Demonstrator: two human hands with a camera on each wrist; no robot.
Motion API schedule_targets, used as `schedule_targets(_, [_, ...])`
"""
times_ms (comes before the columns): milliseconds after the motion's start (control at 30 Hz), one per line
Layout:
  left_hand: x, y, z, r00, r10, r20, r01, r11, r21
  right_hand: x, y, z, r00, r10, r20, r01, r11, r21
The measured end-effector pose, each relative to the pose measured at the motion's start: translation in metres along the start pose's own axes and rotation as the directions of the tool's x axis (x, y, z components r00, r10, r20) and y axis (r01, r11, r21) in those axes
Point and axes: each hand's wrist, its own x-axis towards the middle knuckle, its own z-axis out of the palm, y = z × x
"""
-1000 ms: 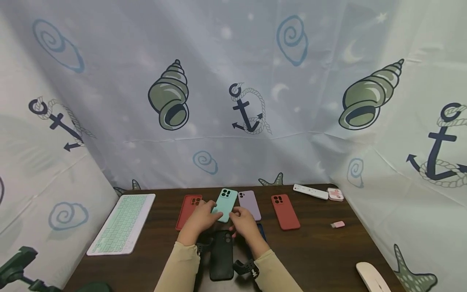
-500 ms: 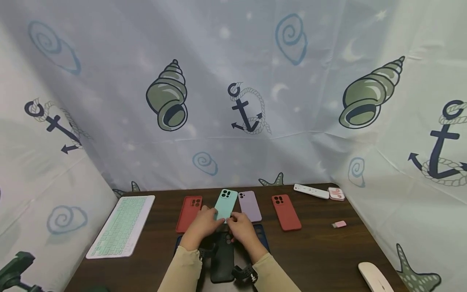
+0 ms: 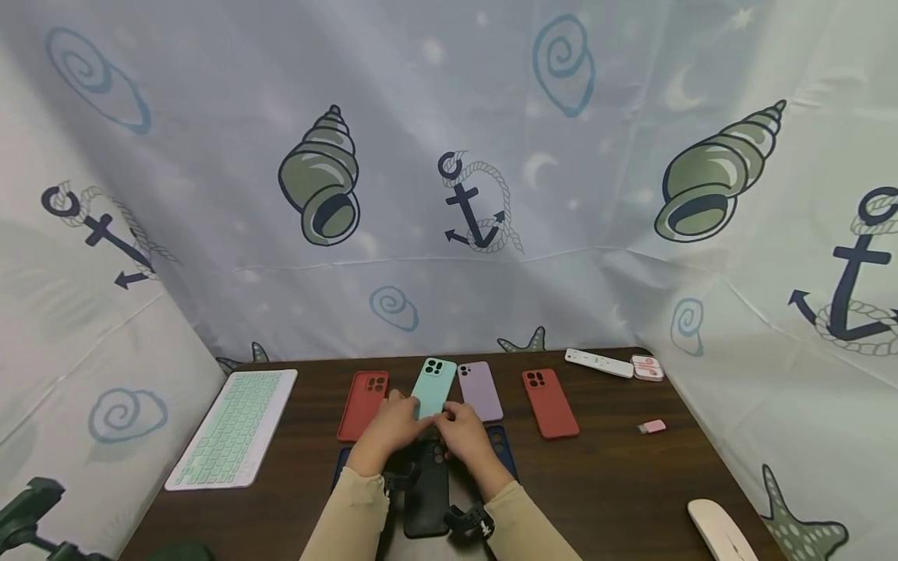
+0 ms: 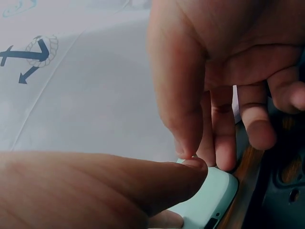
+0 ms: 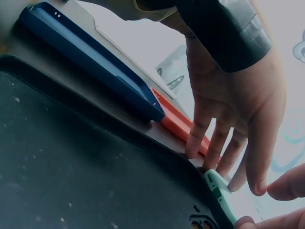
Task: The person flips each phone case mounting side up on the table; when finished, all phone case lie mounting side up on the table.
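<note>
A mint-green phone case (image 3: 435,382) lies at the back middle of the desk, camera cutouts at its far end. At its near end, my left hand (image 3: 390,425) touches its left side with nearly straight fingers. My right hand (image 3: 463,430) touches the near right corner; its fingertips (image 5: 245,221) show in the right wrist view. Both thumb tips nearly meet above the near end, seen in the left wrist view over the mint-green case (image 4: 217,193). A black phone case (image 3: 426,499) lies below my wrists. Navy cases (image 3: 500,448) are partly hidden by my arms.
A red case (image 3: 362,405) lies left, a lilac case (image 3: 480,391) and another red case (image 3: 550,403) right. A keyboard (image 3: 231,432) stands far left. Along the right are a white remote (image 3: 599,364), a pink USB stick (image 3: 652,427) and a mouse (image 3: 719,530).
Both hands have drawn together at the near end of the mint-green case, thumbs closer to each other. The right hand moved left, and the navy case beside it shows more.
</note>
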Motion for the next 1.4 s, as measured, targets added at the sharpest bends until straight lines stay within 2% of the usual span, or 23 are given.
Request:
schedule_targets(133, [0.001, -0.002, 0.000, 1.000, -0.001, -0.006, 0.001, 1.000, 0.004, -0.001, -0.003, -0.002, 0.999, 0.029, 0.033, -0.031, 0.998, 0.063])
schedule_targets(300, [0.002, -0.006, 0.001, 1.000, -0.006, -0.004, 0.006, 1.000, 0.005, -0.004, -0.008, -0.005, 0.992, 0.087, 0.092, -0.102, 0.978, 0.179])
schedule_targets(600, [0.001, -0.005, 0.001, 1.000, -0.017, -0.006, 0.017, 1.000, -0.003, -0.007, -0.013, -0.006, 0.990, 0.088, 0.109, -0.112, 0.964, 0.241])
schedule_targets(900, [0.000, -0.002, -0.001, 0.999, -0.046, -0.001, 0.046, 0.996, -0.071, -0.005, -0.013, -0.007, 0.998, 0.021, 0.053, -0.037, 0.945, 0.325])
schedule_targets(1167, [0.002, -0.007, -0.009, 0.999, -0.040, -0.014, 0.038, 0.990, -0.134, -0.006, -0.013, -0.008, 0.997, -0.041, 0.067, 0.013, 0.929, 0.371])
schedule_targets(1400, [0.002, -0.009, -0.009, 0.998, -0.056, -0.034, 0.050, 0.985, -0.167, -0.004, -0.009, -0.007, 0.992, -0.075, 0.104, 0.030, 0.926, 0.376])
